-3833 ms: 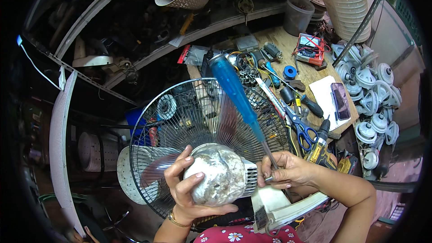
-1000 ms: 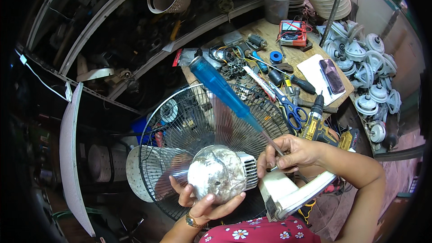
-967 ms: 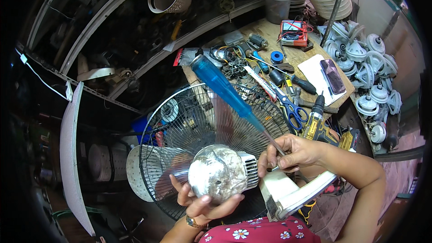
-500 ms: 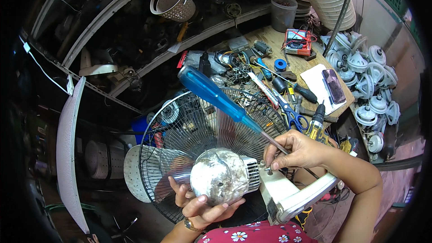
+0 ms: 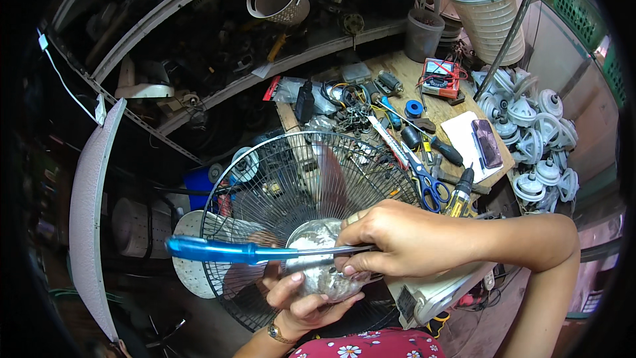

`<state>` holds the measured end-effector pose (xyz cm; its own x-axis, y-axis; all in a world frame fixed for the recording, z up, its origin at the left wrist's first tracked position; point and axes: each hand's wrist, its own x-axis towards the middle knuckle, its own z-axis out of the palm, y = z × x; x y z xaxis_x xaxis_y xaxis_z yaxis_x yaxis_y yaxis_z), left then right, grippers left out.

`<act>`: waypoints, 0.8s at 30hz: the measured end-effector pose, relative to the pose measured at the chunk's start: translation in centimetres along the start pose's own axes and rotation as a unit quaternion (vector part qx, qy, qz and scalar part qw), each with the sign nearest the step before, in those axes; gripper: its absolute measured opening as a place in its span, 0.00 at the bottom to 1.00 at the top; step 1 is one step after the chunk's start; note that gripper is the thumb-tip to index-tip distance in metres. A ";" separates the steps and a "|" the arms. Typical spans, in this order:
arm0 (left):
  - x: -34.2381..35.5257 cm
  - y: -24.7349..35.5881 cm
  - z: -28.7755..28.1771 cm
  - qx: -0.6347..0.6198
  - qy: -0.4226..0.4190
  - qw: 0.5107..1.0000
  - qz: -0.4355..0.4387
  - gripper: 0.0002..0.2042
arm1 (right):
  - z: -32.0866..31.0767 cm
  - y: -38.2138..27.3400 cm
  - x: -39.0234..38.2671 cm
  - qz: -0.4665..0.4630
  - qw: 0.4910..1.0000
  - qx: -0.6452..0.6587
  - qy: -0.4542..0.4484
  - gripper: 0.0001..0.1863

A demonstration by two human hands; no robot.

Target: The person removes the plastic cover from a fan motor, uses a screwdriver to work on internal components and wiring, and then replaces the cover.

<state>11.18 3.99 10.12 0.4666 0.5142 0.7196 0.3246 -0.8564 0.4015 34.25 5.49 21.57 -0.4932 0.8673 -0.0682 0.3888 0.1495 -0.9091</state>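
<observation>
A dome-shaped fan motor housing [image 5: 315, 232], worn and stained white, lies behind the black wire fan guard [image 5: 222, 215]. My left hand [image 5: 301, 308] cups the housing from below, fingers bent round it. A screwdriver with a clear blue handle [image 5: 212, 250] lies almost level across the housing, handle to the left. Closed round its metal shaft is my right hand [image 5: 397, 235], with its fingertips down at the housing's surface. What the fingertips touch there is hidden, and so is the screwdriver's tip. Below my right wrist is the fan's off-white neck piece [image 5: 444, 292].
On the wooden workbench [image 5: 391, 66] lie scissors [image 5: 430, 189], a drill [image 5: 460, 195], a red multimeter [image 5: 440, 79], a phone [image 5: 487, 142] and a heap of small parts. White plastic fan parts [image 5: 530, 139] are piled at right. A pale panel [image 5: 96, 225] stands at left.
My right hand has moved left from the neck piece to the motor housing. The screwdriver has swung from a slant to nearly level, its handle going down and left. My left hand stays on the housing.
</observation>
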 end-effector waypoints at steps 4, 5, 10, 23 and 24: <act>0.4 0.3 -0.3 0.003 -0.012 0.999 -0.045 0.34 | -0.2 -1.1 0.9 0.023 0.997 -0.071 -0.006 0.10; 0.6 0.2 -0.2 0.015 -0.008 0.999 -0.044 0.34 | -0.3 -1.2 1.1 0.021 0.996 -0.085 -0.002 0.10; -0.1 -0.3 0.2 -0.038 0.018 0.999 -0.014 0.38 | -0.6 -0.1 1.3 0.013 0.999 -0.037 -0.017 0.11; 0.2 -0.9 0.0 -0.037 -0.012 0.999 -0.012 0.34 | -1.5 1.6 1.6 0.043 0.990 0.121 -0.057 0.11; 0.4 -0.8 0.0 -0.036 -0.011 0.999 -0.014 0.35 | -1.6 1.6 1.7 0.039 0.991 0.115 -0.062 0.11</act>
<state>11.06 4.88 10.08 0.4757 0.5383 0.6957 0.2784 -0.8424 0.4614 35.26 8.00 20.67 -0.5656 0.8051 -0.1789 0.2491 -0.0401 -0.9677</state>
